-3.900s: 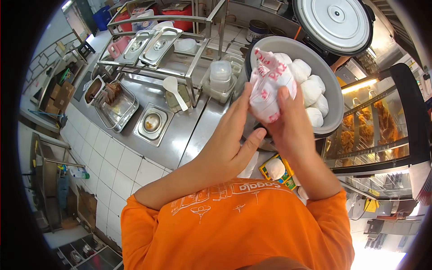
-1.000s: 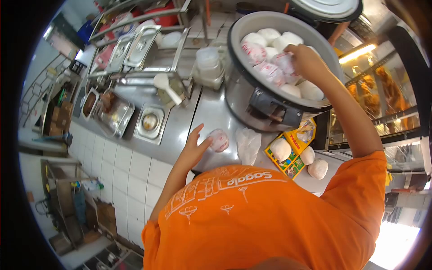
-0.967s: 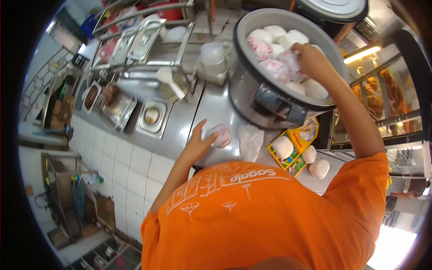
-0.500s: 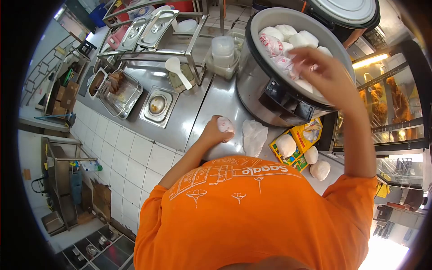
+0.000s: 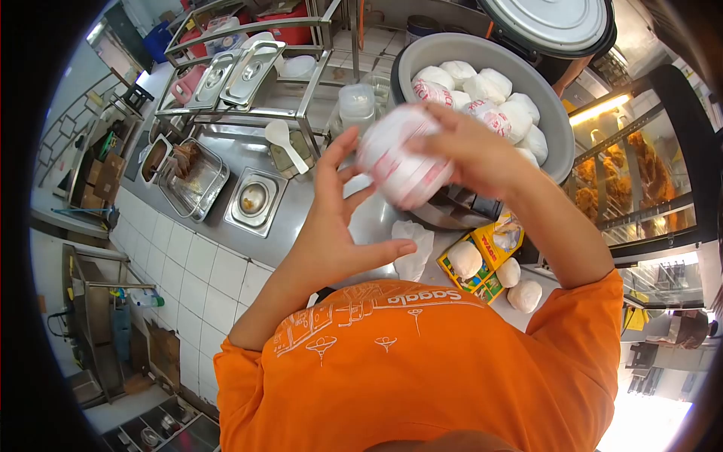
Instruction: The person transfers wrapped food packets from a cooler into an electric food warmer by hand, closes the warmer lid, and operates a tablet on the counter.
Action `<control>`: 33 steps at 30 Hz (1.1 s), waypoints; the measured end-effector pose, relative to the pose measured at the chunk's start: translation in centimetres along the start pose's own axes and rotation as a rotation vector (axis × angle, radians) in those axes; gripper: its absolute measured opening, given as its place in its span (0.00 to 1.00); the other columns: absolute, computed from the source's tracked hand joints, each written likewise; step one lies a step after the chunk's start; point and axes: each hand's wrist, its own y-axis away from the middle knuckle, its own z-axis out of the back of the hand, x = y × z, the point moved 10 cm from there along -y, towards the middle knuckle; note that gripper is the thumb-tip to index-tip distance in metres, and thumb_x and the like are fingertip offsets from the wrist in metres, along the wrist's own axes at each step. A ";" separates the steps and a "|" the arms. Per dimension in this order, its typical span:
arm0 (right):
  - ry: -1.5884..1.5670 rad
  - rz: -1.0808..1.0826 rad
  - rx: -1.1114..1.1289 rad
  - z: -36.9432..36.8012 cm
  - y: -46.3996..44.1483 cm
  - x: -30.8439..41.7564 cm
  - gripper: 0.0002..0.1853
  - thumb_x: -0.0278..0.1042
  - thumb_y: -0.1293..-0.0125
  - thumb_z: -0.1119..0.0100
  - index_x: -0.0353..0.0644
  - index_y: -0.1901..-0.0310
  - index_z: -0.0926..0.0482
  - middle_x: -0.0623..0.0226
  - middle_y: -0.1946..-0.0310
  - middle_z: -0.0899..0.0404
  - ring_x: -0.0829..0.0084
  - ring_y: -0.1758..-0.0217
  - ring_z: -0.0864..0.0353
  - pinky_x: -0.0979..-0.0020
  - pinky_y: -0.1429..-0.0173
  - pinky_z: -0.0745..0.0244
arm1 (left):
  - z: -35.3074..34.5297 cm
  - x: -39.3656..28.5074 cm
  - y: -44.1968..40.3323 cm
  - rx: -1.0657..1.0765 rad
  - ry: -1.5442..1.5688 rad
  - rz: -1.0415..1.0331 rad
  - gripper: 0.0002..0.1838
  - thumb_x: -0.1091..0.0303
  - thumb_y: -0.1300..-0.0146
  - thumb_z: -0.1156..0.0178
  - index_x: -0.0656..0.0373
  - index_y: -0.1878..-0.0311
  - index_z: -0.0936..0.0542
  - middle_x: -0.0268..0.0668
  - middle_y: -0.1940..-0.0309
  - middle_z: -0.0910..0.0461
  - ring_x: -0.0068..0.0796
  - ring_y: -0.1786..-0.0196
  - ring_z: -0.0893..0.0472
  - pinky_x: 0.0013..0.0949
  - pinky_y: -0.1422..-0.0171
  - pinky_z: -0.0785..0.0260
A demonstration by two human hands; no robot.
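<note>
A white paper-wrapped bundle with red print [image 5: 404,162] is raised in front of my chest. My right hand [image 5: 471,147] has its fingers wrapped round the upper right of it. On its left side, my left hand [image 5: 335,218] is spread wide, palm toward the bundle, with nothing held. Behind them stands a large round grey-rimmed cooker [image 5: 559,143] with several white wrapped bundles [image 5: 520,119] inside, some with red print. A crumpled white wrapper [image 5: 414,252] lies on the steel counter below the bundle.
A yellow box [image 5: 493,242] with white round items on and beside it lies right of the wrapper. Leftward are a white rice paddle [image 5: 286,145], a small steel pan [image 5: 254,200], a tray [image 5: 197,188] and a metal rack [image 5: 301,113]. A glass display case [image 5: 633,181] stands at right.
The bundle my left hand gripped on the counter is now up in my right hand. My right hand has come away from the cooker, and my left hand has opened.
</note>
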 end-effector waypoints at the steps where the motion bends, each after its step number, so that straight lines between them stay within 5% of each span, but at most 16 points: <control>1: -0.007 0.162 -0.016 2.2 -1.1 1.7 0.33 0.43 0.43 0.35 0.35 0.40 0.35 0.58 0.52 0.24 0.69 0.53 0.20 0.64 0.52 0.19 | 0.7 -0.1 0.3 -0.016 -0.066 0.005 0.62 0.62 0.62 0.21 0.57 0.28 0.54 0.44 0.29 0.54 0.47 0.29 0.45 0.50 0.28 0.45; 4: 0.097 0.206 -0.096 10.0 -3.6 5.8 0.24 0.42 0.34 0.47 0.36 0.41 0.34 0.57 0.48 0.25 0.66 0.47 0.20 0.60 0.43 0.22 | 2.2 0.0 1.1 -0.063 -0.142 0.053 0.58 0.64 0.59 0.23 0.56 0.28 0.51 0.42 0.28 0.52 0.46 0.29 0.45 0.50 0.28 0.45; 7: 0.231 0.174 -0.248 17.9 -6.6 5.7 0.22 0.39 0.34 0.49 0.37 0.42 0.34 0.57 0.50 0.24 0.64 0.48 0.20 0.57 0.45 0.21 | 2.8 2.0 1.9 -0.058 -0.094 0.129 0.55 0.66 0.57 0.24 0.56 0.29 0.49 0.42 0.29 0.49 0.45 0.29 0.44 0.49 0.29 0.45; 9: 0.329 -0.013 -0.304 21.4 -8.3 2.7 0.22 0.38 0.34 0.50 0.37 0.42 0.35 0.58 0.50 0.25 0.63 0.48 0.20 0.56 0.45 0.21 | 3.4 2.7 2.7 -0.074 -0.058 0.168 0.51 0.67 0.55 0.26 0.57 0.29 0.47 0.42 0.29 0.47 0.44 0.29 0.43 0.49 0.29 0.44; 11: 0.444 -0.181 -0.414 20.1 -7.9 1.6 0.23 0.34 0.36 0.55 0.36 0.40 0.37 0.55 0.47 0.28 0.59 0.45 0.22 0.51 0.39 0.26 | 4.5 3.3 3.4 -0.111 -0.033 0.200 0.48 0.69 0.53 0.28 0.57 0.30 0.46 0.42 0.30 0.46 0.44 0.30 0.42 0.48 0.29 0.44; 13: 0.205 -0.249 -0.408 19.6 -8.0 1.1 0.23 0.32 0.37 0.58 0.34 0.40 0.39 0.52 0.46 0.30 0.57 0.45 0.23 0.49 0.38 0.29 | 5.8 4.1 4.5 -0.165 -0.004 0.241 0.46 0.70 0.51 0.30 0.57 0.30 0.45 0.42 0.30 0.45 0.43 0.30 0.42 0.48 0.29 0.45; 19: 0.272 -0.351 -0.399 18.6 -6.4 1.0 0.23 0.32 0.38 0.60 0.31 0.42 0.37 0.49 0.49 0.28 0.55 0.46 0.22 0.49 0.40 0.27 | 7.4 5.8 6.7 -0.244 0.086 0.335 0.41 0.71 0.47 0.34 0.59 0.31 0.42 0.43 0.31 0.44 0.42 0.32 0.39 0.45 0.30 0.44; 22: 0.751 -0.484 -0.321 19.4 -6.3 1.2 0.23 0.33 0.37 0.60 0.31 0.42 0.35 0.47 0.49 0.26 0.54 0.48 0.21 0.51 0.41 0.26 | 7.4 6.0 6.9 -0.251 0.072 0.362 0.41 0.65 0.48 0.34 0.59 0.31 0.41 0.44 0.32 0.41 0.42 0.32 0.37 0.44 0.31 0.43; 25: 1.433 -0.487 -0.252 18.3 -6.4 3.8 0.25 0.35 0.35 0.61 0.36 0.38 0.34 0.43 0.47 0.26 0.50 0.52 0.20 0.55 0.40 0.27 | 7.3 5.7 6.9 -0.267 -0.006 0.374 0.43 0.55 0.49 0.33 0.58 0.31 0.40 0.44 0.33 0.38 0.42 0.33 0.35 0.42 0.32 0.41; 31: 1.633 0.002 -0.226 16.9 -8.5 1.6 0.27 0.39 0.33 0.61 0.49 0.31 0.40 0.42 0.31 0.46 0.44 0.37 0.32 0.58 0.37 0.30 | 7.5 5.8 7.3 -0.248 0.010 0.361 0.40 0.59 0.47 0.35 0.60 0.32 0.39 0.44 0.33 0.38 0.41 0.34 0.35 0.42 0.32 0.41; 33: 1.493 -0.113 -0.267 16.5 -8.4 1.4 0.28 0.39 0.35 0.56 0.51 0.31 0.40 0.42 0.29 0.51 0.46 0.33 0.37 0.56 0.31 0.39 | 7.4 5.5 7.3 -0.227 0.059 0.351 0.36 0.67 0.44 0.36 0.62 0.33 0.39 0.43 0.33 0.39 0.40 0.34 0.36 0.41 0.31 0.43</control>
